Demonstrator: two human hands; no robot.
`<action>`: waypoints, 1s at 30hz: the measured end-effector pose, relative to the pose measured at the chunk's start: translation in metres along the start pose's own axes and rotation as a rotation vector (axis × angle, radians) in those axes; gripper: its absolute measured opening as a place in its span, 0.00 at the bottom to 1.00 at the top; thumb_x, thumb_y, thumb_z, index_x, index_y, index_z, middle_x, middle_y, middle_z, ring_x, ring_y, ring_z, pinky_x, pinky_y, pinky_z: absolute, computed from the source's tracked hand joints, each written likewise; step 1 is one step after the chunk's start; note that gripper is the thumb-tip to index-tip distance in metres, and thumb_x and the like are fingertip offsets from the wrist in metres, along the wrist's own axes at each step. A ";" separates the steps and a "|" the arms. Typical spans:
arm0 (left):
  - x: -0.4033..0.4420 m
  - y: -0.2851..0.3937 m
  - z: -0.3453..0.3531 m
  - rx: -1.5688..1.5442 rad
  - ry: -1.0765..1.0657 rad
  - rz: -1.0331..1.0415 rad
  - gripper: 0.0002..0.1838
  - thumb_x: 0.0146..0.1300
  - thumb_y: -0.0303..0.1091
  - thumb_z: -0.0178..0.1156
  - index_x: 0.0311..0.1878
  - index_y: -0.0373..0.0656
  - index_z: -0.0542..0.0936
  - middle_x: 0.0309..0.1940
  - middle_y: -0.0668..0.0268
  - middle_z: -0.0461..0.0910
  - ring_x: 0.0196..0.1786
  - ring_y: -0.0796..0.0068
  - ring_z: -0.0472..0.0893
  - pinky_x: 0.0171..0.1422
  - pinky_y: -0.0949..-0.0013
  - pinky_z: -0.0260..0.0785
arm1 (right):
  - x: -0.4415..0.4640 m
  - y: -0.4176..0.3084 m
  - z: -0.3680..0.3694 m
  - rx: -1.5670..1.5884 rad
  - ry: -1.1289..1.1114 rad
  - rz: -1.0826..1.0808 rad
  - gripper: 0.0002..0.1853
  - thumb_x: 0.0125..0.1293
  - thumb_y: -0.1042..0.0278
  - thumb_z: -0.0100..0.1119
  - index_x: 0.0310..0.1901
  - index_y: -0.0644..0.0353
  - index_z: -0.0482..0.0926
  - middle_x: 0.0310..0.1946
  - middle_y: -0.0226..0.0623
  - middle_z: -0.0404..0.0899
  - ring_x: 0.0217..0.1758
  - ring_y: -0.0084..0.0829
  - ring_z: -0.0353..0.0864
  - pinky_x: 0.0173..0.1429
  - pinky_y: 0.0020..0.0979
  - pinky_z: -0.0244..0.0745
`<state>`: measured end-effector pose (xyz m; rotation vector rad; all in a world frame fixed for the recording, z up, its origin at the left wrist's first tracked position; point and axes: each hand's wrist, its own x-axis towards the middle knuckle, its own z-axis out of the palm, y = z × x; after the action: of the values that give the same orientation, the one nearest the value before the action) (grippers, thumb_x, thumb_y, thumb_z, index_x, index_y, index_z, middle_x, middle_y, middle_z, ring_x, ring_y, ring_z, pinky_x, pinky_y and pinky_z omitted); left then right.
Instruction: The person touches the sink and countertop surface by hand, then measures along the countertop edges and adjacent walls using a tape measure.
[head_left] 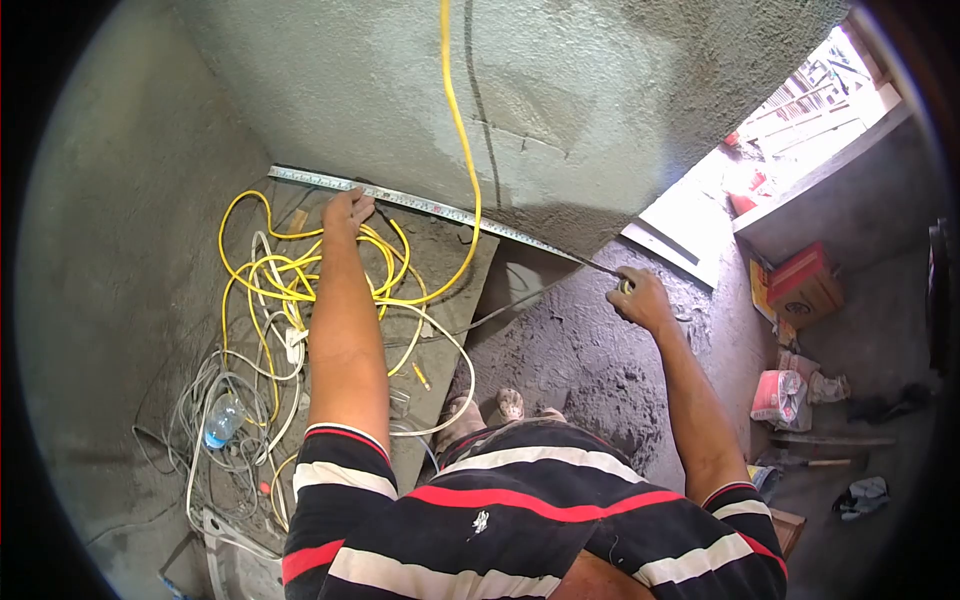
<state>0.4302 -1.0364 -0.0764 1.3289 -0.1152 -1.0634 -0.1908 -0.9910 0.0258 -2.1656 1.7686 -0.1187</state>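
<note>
A tape measure's pale blade (440,208) runs along the foot of the plastered wall (560,110), its far end near the left corner. My left hand (348,208) is at the blade, fingers closed about its lower edge; the fingertips are partly hidden. In my right hand (640,297) is the tape measure's case (626,286), mostly covered by my curled fingers, with the blade stretched out from it. A yellow cable (470,170) hangs down the wall and crosses the blade between my hands.
Coiled yellow and white cables (290,285) lie on a board (440,260) below my left hand. A plastic bottle (224,420) sits among the wires. Wet mortar (620,400) covers floor near my feet. At right are a cardboard box (805,285) and a bag (780,398).
</note>
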 end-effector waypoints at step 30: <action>0.005 0.003 -0.003 0.061 -0.007 -0.046 0.15 0.81 0.25 0.58 0.65 0.32 0.81 0.58 0.52 0.85 0.56 0.55 0.89 0.60 0.55 0.89 | -0.004 -0.002 0.001 0.002 0.001 0.043 0.37 0.55 0.48 0.71 0.68 0.54 0.86 0.60 0.57 0.85 0.65 0.56 0.85 0.74 0.49 0.78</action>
<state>0.4361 -1.0381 -0.0774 1.3884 -0.1233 -1.1103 -0.1892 -0.9864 0.0260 -2.1249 1.8128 -0.1111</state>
